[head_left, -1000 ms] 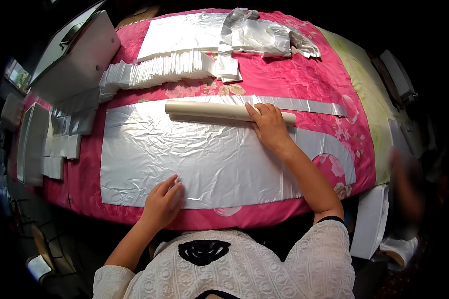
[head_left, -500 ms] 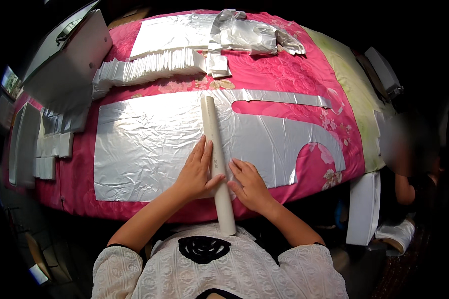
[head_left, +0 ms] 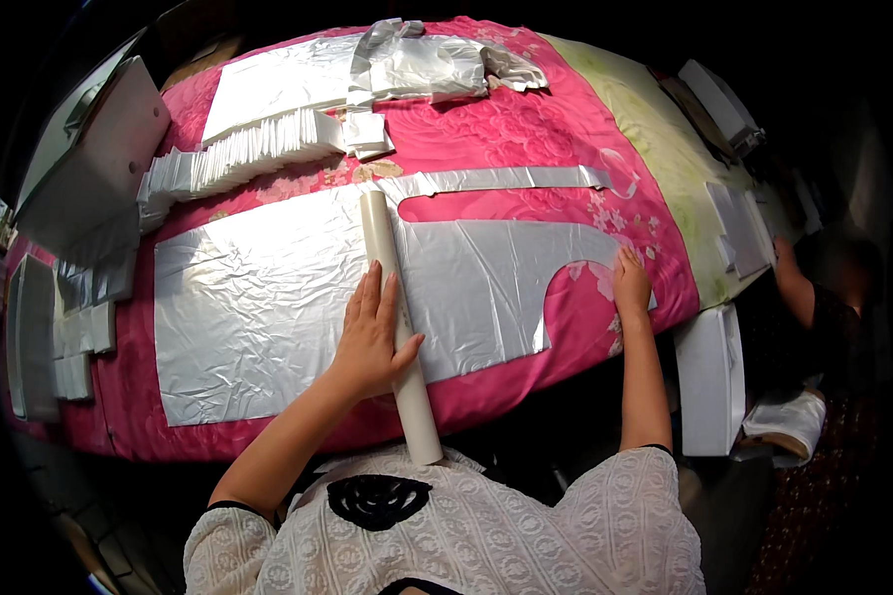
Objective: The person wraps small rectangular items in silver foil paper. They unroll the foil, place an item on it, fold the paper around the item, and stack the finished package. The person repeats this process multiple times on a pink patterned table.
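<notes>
A silvery plastic sheet shaped like an apron (head_left: 258, 297) lies spread on a pink flowered cloth, with a long strap and a curved cut-out at its right end. Across its middle rests a long pale tube (head_left: 415, 397), the near end reaching my body. My left hand (head_left: 369, 332) lies on the tube with fingers stretched out, its thumb over the tube and fingertips along the left side. My right hand (head_left: 633, 283) is at the curved right tip of the plastic apron, fingers closed on it; the pinched part is mostly hidden.
A row of folded white packets (head_left: 258, 147) stands beyond the sheet. Behind it lies another silvery plastic piece (head_left: 417, 69), partly bunched. White boxes (head_left: 99, 159) stand at the left. A tall white box (head_left: 712, 382) and another person's arm (head_left: 794, 283) are at the right.
My right hand has left the tube's side and moved right to the sheet's curved tip, closing on it. My left hand stays on the tube. The whole view has shifted somewhat.
</notes>
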Demonstrator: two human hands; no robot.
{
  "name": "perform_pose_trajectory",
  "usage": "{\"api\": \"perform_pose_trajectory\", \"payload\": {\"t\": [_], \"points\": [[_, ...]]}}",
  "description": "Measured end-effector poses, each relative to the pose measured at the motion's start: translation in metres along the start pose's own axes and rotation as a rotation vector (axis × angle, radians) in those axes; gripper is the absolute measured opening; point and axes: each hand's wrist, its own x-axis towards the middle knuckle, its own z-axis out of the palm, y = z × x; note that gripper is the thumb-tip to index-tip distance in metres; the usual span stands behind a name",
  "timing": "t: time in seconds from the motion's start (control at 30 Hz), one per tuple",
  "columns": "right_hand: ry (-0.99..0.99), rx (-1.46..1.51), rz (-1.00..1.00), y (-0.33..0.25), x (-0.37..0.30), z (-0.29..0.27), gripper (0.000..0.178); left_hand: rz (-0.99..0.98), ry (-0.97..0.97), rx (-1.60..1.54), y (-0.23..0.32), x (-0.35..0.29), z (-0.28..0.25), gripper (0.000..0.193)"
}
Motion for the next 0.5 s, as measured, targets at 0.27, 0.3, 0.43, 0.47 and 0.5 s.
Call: {"api": "perform_pose_trajectory", "payload": {"t": [0.27,0.3,0.43,0.47,0.5], "points": [[0.154,0.048,0.083,-0.061,0.001,-0.029,0.009,0.041,0.077,-0.001,-0.003,0.003,0.0,0.08],[0.119,0.174,0.095,-0.087,-0.002,-0.04,0.01,0.056,0.126,0.011,0.0,0.003,-0.001,0.077],[-0.171,0.694,0.028,-0.208,-0.036,-0.067,0.013,-0.021,0.1,-0.608,0.022,0.0,-0.013,0.065],[-0.265,0.836,-0.035,-0.241,-0.05,-0.068,0.012,-0.136,0.16,-0.963,0.021,-0.001,0.001,0.055],[-0.339,0.851,-0.153,-0.267,-0.064,-0.073,0.013,-0.276,0.019,-1.145,0.02,-0.001,-0.004,0.051]]}}
